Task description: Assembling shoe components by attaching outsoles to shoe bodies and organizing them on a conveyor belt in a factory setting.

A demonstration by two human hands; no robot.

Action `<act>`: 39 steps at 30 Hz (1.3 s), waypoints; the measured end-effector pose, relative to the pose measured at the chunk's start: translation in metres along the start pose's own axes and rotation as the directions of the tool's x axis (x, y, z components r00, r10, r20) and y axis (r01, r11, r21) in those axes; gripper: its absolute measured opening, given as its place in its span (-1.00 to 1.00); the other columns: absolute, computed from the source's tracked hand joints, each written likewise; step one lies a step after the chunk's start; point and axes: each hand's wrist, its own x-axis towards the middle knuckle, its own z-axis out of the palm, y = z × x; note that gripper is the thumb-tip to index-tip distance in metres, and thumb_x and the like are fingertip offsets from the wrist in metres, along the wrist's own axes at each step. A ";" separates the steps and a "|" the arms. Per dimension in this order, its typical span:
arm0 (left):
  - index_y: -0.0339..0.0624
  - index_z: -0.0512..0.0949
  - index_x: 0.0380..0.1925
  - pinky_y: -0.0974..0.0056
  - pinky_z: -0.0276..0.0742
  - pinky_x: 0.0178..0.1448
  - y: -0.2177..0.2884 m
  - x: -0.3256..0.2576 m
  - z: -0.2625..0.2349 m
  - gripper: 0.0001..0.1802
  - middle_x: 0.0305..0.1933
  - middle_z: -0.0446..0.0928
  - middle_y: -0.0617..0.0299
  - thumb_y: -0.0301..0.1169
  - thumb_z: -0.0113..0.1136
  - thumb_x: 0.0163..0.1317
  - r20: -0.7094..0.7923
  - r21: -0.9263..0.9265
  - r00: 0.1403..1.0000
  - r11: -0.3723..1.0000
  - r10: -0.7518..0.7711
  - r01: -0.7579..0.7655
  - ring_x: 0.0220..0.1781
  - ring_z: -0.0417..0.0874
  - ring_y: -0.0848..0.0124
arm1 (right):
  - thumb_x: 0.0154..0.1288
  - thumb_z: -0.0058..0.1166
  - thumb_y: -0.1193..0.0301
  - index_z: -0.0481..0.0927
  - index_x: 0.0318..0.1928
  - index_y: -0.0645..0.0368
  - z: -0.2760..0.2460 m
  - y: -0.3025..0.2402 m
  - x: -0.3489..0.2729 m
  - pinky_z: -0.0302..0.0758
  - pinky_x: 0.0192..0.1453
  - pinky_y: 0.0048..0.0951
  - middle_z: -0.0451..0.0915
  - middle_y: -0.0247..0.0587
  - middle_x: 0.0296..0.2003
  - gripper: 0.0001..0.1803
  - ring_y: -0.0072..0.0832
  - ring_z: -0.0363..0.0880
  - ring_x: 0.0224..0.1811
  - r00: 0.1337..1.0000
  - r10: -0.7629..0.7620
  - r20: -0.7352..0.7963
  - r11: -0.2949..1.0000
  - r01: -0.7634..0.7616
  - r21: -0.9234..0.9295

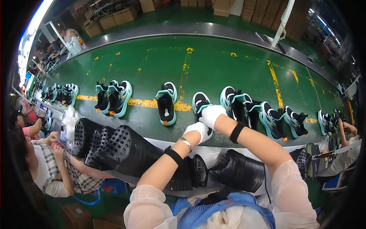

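Note:
A black sneaker [199, 98] with a light teal sole lies in front of me on the green table, its toe pointing away. My left hand [198, 131], in a white glove, closes on its heel end. My right hand [212, 115], gloved too, grips it around the tongue and opening, hiding much of the upper. What the fingertips do inside the shoe cannot be seen. To the left lies a pair of matching sneakers [166, 108], one overlapping the other. More sneakers [233, 105] lie just right of my right hand.
Black perforated plastic shoe-shaped pieces [127, 147] are piled along the near edge, with more [244, 170] before my body. Further sneakers [119, 98] line the green table [152, 68], marked with yellow lines. Co-workers sit at left [49, 164] and right [347, 152]. Cardboard boxes [124, 15] stand beyond.

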 end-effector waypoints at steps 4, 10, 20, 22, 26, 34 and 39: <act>-0.07 0.63 -0.09 0.10 0.55 0.09 0.010 -0.002 -0.016 -0.63 -0.02 0.61 0.00 -0.17 0.00 0.23 0.067 0.075 0.998 0.997 -0.015 0.010 0.02 0.63 0.02 | 0.27 -0.01 0.29 0.70 -0.30 0.15 0.000 0.008 0.006 0.58 -0.12 -0.20 0.68 -0.03 -0.31 -0.74 -0.13 0.68 -0.23 0.998 -0.066 0.006 0.990 0.066 -0.126; -0.10 0.62 -0.07 0.12 0.54 0.10 0.011 0.009 -0.014 -0.67 0.03 0.60 0.00 -0.29 0.00 0.23 0.111 0.055 0.993 0.998 -0.041 0.035 0.06 0.62 0.04 | 0.17 0.02 0.41 0.70 -0.29 0.16 0.008 0.008 0.021 0.60 -0.14 -0.23 0.69 -0.03 -0.31 -0.79 -0.14 0.69 -0.23 0.998 -0.057 0.015 0.987 0.059 -0.147; -0.06 0.64 -0.17 0.13 0.59 -0.01 0.013 0.008 0.002 -0.59 -0.16 0.65 0.01 -0.03 0.08 0.17 -0.095 0.122 0.992 0.989 -0.078 0.089 -0.10 0.67 0.04 | 0.24 -0.02 0.25 0.68 -0.29 0.12 0.006 0.022 -0.005 0.57 -0.12 -0.13 0.67 -0.01 -0.29 -0.73 -0.09 0.67 -0.21 0.989 0.017 -0.146 0.999 -0.012 0.032; -0.05 0.65 -0.18 0.12 0.60 -0.03 0.018 -0.012 -0.017 -0.58 -0.18 0.66 0.01 -0.01 0.08 0.16 -0.156 0.121 0.986 0.989 -0.065 0.084 -0.13 0.67 0.04 | 0.27 -0.04 0.23 0.62 -0.24 0.14 -0.004 0.018 -0.034 0.55 -0.10 -0.09 0.66 0.01 -0.30 -0.72 -0.07 0.65 -0.18 0.989 -0.040 -0.142 0.995 0.052 0.085; -0.08 0.64 -0.16 0.07 0.60 -0.05 -0.031 -0.019 -0.019 -0.63 -0.17 0.66 0.00 -0.11 0.15 0.16 -0.283 0.260 0.943 0.932 -0.175 0.251 -0.10 0.68 0.07 | 0.31 -0.13 0.15 0.62 -0.24 0.14 -0.006 -0.002 -0.091 0.51 -0.01 -0.08 0.65 0.07 -0.29 -0.64 -0.01 0.62 -0.16 0.991 -0.123 -0.062 0.965 0.134 0.224; -0.04 0.56 -0.01 0.07 0.49 0.08 0.021 -0.128 -0.011 -0.63 -0.03 0.52 0.06 -0.21 0.13 0.19 -0.378 0.194 0.917 0.979 0.131 -0.060 0.03 0.53 0.10 | 0.30 -0.08 0.17 0.64 -0.29 0.27 0.051 -0.037 -0.138 0.58 -0.22 -0.32 0.66 0.00 -0.38 -0.60 -0.30 0.66 -0.46 0.946 -0.107 0.307 0.768 -0.117 0.629; -0.03 0.53 0.06 0.03 0.30 0.29 0.018 -0.181 0.042 -0.51 0.14 0.46 0.08 -0.19 0.24 0.10 -0.317 0.177 0.921 0.968 0.227 -0.178 0.17 0.43 0.07 | 0.33 -0.07 0.27 0.58 -0.17 0.27 0.066 -0.047 -0.140 0.63 -0.30 -0.44 0.66 -0.14 -0.33 -0.69 -0.42 0.68 -0.40 0.876 -0.096 0.473 0.504 -0.367 0.782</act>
